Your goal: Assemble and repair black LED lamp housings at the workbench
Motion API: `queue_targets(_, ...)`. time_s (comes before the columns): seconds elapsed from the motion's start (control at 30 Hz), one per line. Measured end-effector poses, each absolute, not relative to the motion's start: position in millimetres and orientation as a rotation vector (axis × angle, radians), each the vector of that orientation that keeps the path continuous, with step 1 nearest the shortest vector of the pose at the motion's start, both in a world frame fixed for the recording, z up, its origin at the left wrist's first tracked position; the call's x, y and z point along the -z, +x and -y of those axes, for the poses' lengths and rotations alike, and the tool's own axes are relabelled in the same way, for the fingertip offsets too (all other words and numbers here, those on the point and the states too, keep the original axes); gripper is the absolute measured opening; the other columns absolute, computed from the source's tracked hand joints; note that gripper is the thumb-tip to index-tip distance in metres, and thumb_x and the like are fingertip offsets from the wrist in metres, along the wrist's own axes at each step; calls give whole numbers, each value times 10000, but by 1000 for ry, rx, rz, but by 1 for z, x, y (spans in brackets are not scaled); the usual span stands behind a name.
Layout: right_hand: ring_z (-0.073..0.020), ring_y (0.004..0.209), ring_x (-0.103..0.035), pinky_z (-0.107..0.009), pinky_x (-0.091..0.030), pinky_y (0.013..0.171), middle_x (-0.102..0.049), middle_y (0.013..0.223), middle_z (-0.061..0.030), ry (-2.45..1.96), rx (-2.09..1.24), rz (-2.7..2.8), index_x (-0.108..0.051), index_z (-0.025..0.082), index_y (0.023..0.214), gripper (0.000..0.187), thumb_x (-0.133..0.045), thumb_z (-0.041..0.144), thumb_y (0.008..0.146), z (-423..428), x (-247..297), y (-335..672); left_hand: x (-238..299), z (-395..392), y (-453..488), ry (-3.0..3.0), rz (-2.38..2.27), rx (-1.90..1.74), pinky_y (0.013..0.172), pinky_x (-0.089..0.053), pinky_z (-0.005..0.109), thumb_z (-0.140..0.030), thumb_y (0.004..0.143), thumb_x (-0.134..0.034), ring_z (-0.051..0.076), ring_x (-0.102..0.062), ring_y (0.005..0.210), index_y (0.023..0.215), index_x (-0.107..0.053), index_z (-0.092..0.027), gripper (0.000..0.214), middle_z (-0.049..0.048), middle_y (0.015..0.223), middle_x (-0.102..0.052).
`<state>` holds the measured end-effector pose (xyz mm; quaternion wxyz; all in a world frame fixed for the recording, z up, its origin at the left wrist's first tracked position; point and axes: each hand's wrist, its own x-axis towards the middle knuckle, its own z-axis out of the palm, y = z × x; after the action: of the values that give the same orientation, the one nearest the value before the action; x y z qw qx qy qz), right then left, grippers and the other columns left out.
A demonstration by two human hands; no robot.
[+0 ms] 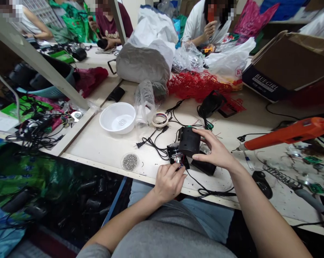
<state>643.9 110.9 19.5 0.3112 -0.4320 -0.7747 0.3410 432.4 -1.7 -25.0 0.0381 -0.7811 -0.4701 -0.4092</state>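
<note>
My right hand point(214, 148) grips a black plastic housing point(189, 141) between thumb and fingers, tilted above the bench. Just below it lies an opened black unit point(175, 154) with a round metallic part and thin coloured wires. At that unit's near edge, my left hand point(170, 182) is closed, its fingertips pinched at the wires; what exactly they hold is too small to make out. Another black casing piece point(204, 165) rests under my right hand. A black cable point(199, 186) runs from the unit along the bench's front edge.
A dish of screws point(130, 162) and a white bowl point(118, 118) stand to the left. Tape rolls point(160, 120) lie behind the unit. An orange electric screwdriver point(285, 134) hangs at right, near a cardboard box point(288, 68). Other people sit across the bench.
</note>
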Motion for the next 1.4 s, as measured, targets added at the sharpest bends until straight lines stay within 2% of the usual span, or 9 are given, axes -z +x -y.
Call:
queue_targets(0.07, -330, 1384, -452, -549, -402, 1151, -468, 1441, -95, -1140, -940, 1986, -495, 350, 1433, 816, -792, 623, 723, -115, -21, 643, 18, -8, 432, -2393, 1574, 1363, 792, -474, 352, -282, 936, -623, 220, -600, 906, 1106, -682, -173, 211, 106, 1069, -699)
queue_targets(0.23, -331, 1366, -479, -550, -397, 1153, -449, 1469, -97, -1171, -999, 1801, -487, 348, 1427, 862, -815, 641, 686, -119, -21, 647, 1, -44, 428, -2659, 1726, 1344, 894, -496, 433, -528, 817, -744, 280, -592, 1030, 1207, -653, -171, 536, 118, 1180, -692)
queue_targets(0.37, -328, 1387, -454, -545, -390, 1159, -456, 1454, -94, -1176, -977, 1831, -487, 349, 1427, 837, -812, 622, 705, -113, -22, 649, 7, -46, 429, -2652, 1590, 1251, 783, -464, 407, -327, 900, -677, 249, -611, 910, 988, -719, -196, 163, 69, 989, -752)
queue_targets(0.5, -329, 1409, -426, -544, -394, 1157, -440, 1459, -102, -1125, -986, 1964, -475, 343, 1443, 818, -802, 590, 736, -108, -25, 648, 16, -29, 429, -2519, 1396, 1368, 790, -476, 396, -219, 943, -611, 228, -627, 925, 1091, -689, -181, 171, 69, 1018, -757)
queue_targets(0.7, -336, 1442, -377, -541, -373, 1177, -422, 1475, -91, -1006, -1091, 2129, -491, 369, 1439, 841, -824, 598, 702, -120, -31, 644, 29, -12, 402, -2413, 1701, 1676, 931, -529, 433, -352, 925, -659, 253, -631, 1088, 1273, -595, -203, 384, 121, 1167, -675)
queue_targets(0.83, -344, 1426, -403, -543, -370, 1180, -427, 1465, -97, -983, -1231, 2116, -505, 353, 1425, 875, -832, 636, 664, -133, -31, 640, 44, -14, 383, -2461, 2042, 1568, 972, -525, 493, -485, 744, -830, 327, -562, 1223, 1481, -398, -208, 899, 165, 1334, -570)
queue_targets(0.97, -357, 1440, -386, -560, -354, 1187, -443, 1481, -101, -896, -1284, 2326, -487, 340, 1443, 875, -833, 597, 682, -130, -36, 635, 45, -21, 383, -2701, 2167, 1369, 1061, -461, 547, -475, 568, -940, 381, -488, 1329, 1597, -132, -256, 1327, 185, 1507, -436)
queue_targets(1.17, -375, 1462, -348, -592, -337, 1185, -376, 1538, -118, -885, -1063, 2561, -440, 333, 1470, 870, -842, 413, 702, -111, -40, 633, 44, -34, 391, -2960, 2070, 1242, 1138, -327, 606, -490, 529, -954, 423, -392, 1410, 1608, 46, -311, 1482, 178, 1620, -302)
queue_targets(1.4, -372, 1448, -378, -587, -377, 1163, -348, 1557, -102, -847, -990, 2577, -407, 364, 1472, 851, -809, 333, 723, -103, -31, 628, 46, -44, 392, -2989, 2007, 1283, 1070, -384, 551, -460, 517, -964, 405, -490, 1286, 1617, -3, -284, 1471, 187, 1548, -410)
